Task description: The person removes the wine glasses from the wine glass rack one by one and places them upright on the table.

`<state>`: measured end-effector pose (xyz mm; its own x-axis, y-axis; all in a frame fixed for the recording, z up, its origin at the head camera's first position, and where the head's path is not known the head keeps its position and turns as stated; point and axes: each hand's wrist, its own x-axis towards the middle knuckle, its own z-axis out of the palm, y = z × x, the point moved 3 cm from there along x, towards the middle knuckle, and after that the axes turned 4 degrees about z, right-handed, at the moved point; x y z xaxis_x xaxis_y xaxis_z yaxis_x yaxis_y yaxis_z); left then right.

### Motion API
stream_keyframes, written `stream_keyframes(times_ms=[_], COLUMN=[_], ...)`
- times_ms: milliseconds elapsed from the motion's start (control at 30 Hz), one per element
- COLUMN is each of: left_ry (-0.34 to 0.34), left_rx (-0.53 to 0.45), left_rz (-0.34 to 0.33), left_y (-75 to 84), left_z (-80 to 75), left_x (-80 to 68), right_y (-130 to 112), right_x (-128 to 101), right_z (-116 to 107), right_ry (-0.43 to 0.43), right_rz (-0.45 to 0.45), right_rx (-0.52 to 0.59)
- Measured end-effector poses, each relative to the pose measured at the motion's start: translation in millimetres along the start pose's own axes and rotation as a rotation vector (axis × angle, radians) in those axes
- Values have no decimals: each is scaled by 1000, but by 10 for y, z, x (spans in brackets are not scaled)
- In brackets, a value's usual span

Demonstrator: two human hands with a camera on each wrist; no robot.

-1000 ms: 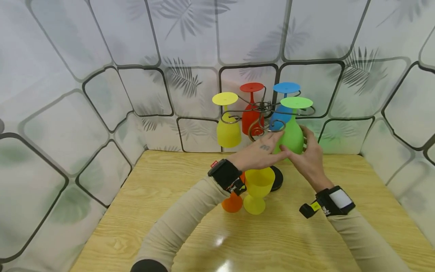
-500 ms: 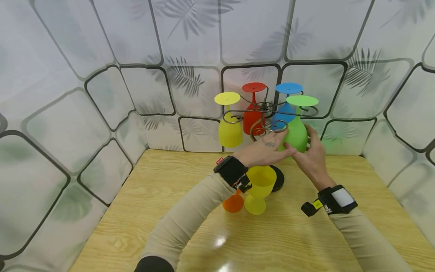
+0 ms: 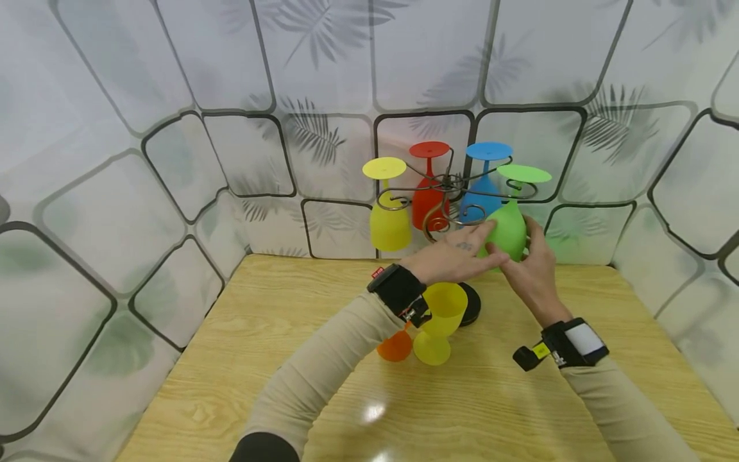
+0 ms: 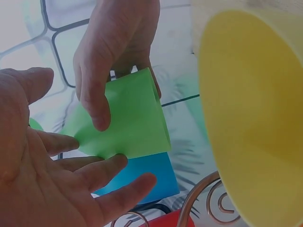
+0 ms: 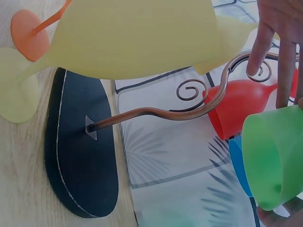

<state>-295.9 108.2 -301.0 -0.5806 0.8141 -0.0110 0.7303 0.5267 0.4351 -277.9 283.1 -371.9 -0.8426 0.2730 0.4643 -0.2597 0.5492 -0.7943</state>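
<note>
A green plastic goblet [image 3: 509, 232] is upside down and slightly tilted at the right hook of a metal stemware rack [image 3: 446, 182]. My right hand [image 3: 534, 273] holds its bowl, thumb on the near side and fingers round the far side. My left hand [image 3: 453, 256] has its fingers spread; in the left wrist view the fingertips [image 4: 119, 161] touch the bowl. The goblet's open rim faces down, and its foot shows above the hook. Beside it a blue goblet [image 3: 480, 192] hangs upside down, partly hidden behind the rack arm.
A red goblet [image 3: 428, 192] and a yellow goblet [image 3: 390, 228] hang upside down on other hooks. Upright on the wooden table [image 3: 277, 321] stand a yellow goblet [image 3: 443, 311] and an orange goblet [image 3: 395, 346], half hidden by my left wrist. The rack's black base [image 5: 85, 156] is behind them.
The green goblet has moved right, outward along the hook, and its foot now tilts. Both hands have shifted slightly right with it. The other goblets stay in place.
</note>
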Motion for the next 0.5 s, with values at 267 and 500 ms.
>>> stream_keyframes(times_ms=[267, 500], left_ry=[4, 14], left_rx=[-18, 10], left_rz=[23, 38], left_y=[24, 59], left_z=[32, 58], left_x=[35, 75], right_y=[46, 53], right_x=[-28, -72], right_z=[-51, -92], right_ry=[1, 29], right_rz=[14, 18], right_rx=[6, -2])
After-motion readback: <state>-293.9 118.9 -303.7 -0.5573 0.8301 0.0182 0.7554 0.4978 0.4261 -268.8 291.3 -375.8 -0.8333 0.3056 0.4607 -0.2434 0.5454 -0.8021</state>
